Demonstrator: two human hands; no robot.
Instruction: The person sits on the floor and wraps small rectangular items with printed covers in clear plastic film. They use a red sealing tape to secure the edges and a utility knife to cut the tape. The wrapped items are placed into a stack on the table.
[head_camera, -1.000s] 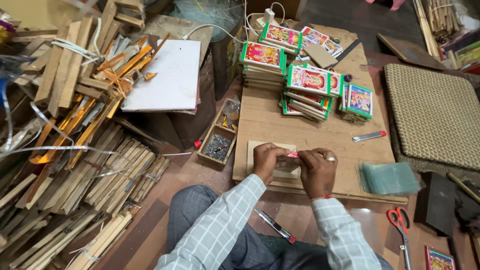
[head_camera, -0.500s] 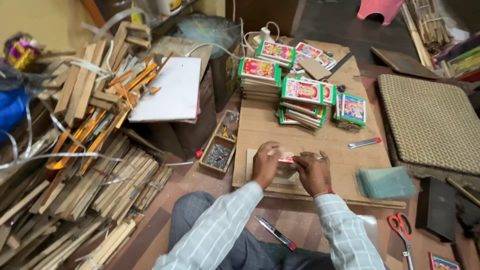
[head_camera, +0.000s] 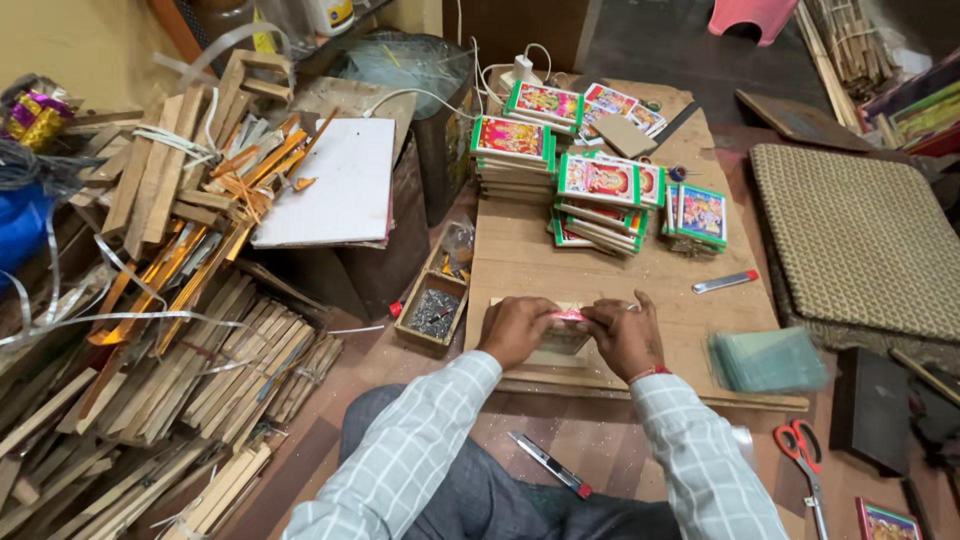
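My left hand (head_camera: 517, 330) and my right hand (head_camera: 624, 336) rest side by side on a small wooden frame (head_camera: 560, 345) that lies flat on a wooden board (head_camera: 520, 250). Between the fingers of both hands shows a small pink and red object (head_camera: 568, 315), pressed against the frame. What kind of object it is cannot be told. Stacks of colourful framed pictures (head_camera: 600, 190) stand at the far end of the board.
A compartment box of nails (head_camera: 435, 305) sits left of the board. Wooden strips (head_camera: 200, 360) are heaped at left with a white sheet (head_camera: 335, 185). A utility knife (head_camera: 725, 282), glass panes (head_camera: 765, 358), red scissors (head_camera: 800, 450), a second knife (head_camera: 550, 465) and a woven mat (head_camera: 860, 240) lie around.
The view has shifted a little. My hands stay on the frame at the near edge of the board, with both now closer together over the pink object.
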